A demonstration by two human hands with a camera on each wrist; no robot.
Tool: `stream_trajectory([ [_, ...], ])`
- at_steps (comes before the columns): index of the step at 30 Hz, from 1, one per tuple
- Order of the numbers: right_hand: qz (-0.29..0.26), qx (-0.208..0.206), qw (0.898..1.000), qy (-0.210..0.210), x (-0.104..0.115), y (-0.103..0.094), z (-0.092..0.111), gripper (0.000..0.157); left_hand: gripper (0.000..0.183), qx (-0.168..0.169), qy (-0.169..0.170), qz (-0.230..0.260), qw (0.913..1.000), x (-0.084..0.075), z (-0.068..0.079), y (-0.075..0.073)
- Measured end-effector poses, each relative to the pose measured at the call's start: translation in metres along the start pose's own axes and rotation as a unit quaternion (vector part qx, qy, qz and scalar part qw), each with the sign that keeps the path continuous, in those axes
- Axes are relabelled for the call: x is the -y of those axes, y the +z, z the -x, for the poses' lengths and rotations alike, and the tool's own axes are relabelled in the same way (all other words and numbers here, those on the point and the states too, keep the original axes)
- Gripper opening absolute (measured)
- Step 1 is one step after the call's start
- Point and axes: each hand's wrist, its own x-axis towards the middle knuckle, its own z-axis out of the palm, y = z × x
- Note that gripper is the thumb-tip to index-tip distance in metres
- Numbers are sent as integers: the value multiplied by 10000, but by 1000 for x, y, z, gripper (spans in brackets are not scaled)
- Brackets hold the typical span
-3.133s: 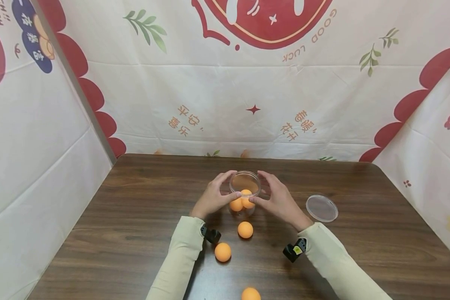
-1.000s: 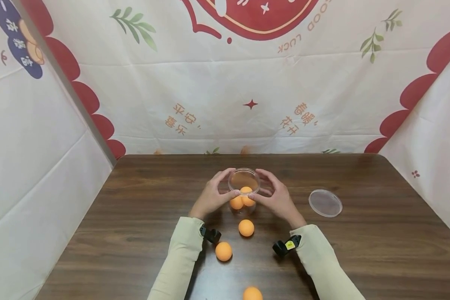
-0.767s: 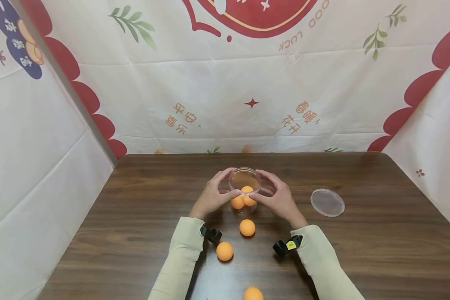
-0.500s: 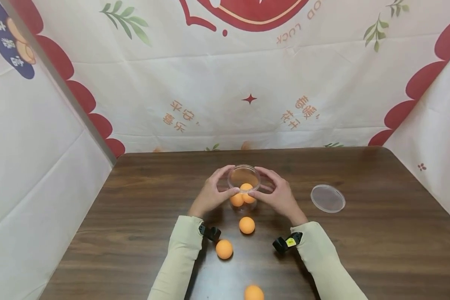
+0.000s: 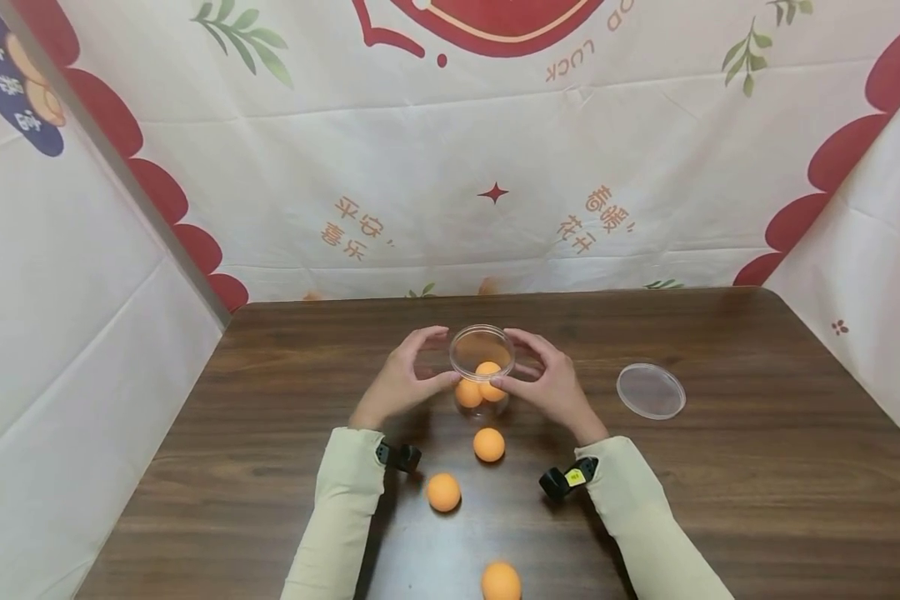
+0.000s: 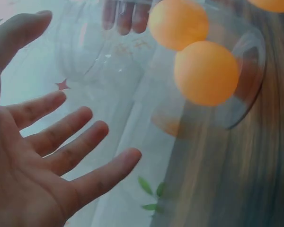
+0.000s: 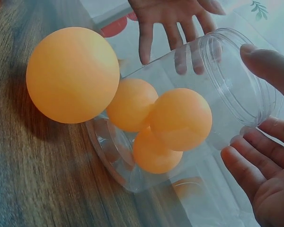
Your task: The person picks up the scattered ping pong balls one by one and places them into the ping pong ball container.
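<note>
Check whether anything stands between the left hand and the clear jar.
Nothing visible: the left hand, fingers spread, faces the clear jar across open space. The nearest loose orange ball lies nearer the person, outside that gap.

A clear, round plastic jar (image 5: 472,354) is standing upright on the worktop (image 5: 757,475), toward the far edge and roughly midway between the left and right edges. Its ringed mouth is gaping upward, lidless, and its see-through wall is showing its contents. Three plain orange balls (image 7: 181,119) are clustering inside, sitting low, close to the base; from the right wrist, one is overlapping the other two.
</note>
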Motion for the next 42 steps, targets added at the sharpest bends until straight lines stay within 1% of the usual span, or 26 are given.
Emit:
stream_trajectory([
  [5, -4, 3, 10000, 55, 1, -1, 0, 67, 64, 14, -16, -778, 9970, -10, 8, -13],
  [9, 12, 20, 10000, 73, 1, -2, 1, 67, 63, 198, -108, -1122, 9934, -20, 15, -20],
  [14, -10, 28, 10000, 58, -1, -1, 2, 67, 61, 483, -82, -1382, 9892, -36, 22, -24],
  [18, -5, 19, 10000, 46, -1, -1, 2, 67, 60, 738, 16, -1719, 9823, -47, 27, -23],
  [21, -4, -4, 10000, 66, 0, -1, 1, 67, 61, 912, -7, -1915, 9772, -54, 31, -22],
  [24, -18, -16, 9999, 111, 0, -1, 0, 67, 60, 1115, -80, -1944, 9745, -61, 38, -22],
  [27, -59, 25, 9999, 124, 0, -1, 0, 67, 59, 1391, -180, -1898, 9717, -66, 47, -22],
  [30, -74, 40, 9999, 106, 0, 1, -1, 68, 60, 1627, -278, -1904, 9677, -66, 59, -20],
  [32, -68, 7, 9999, 74, 0, 1, -2, 67, 60, 1716, -339, -1940, 9653, -64, 65, -18],
  [38, -52, -31, 10000, 14, -2, -1, -4, 67, 59, 1766, -428, -2085, 9610, -52, 78, -11],
  [42, -36, -40, 10000, 5, -6, 0, -3, 68, 58, 1805, -364, -2185, 9583, -48, 85, -6],
])
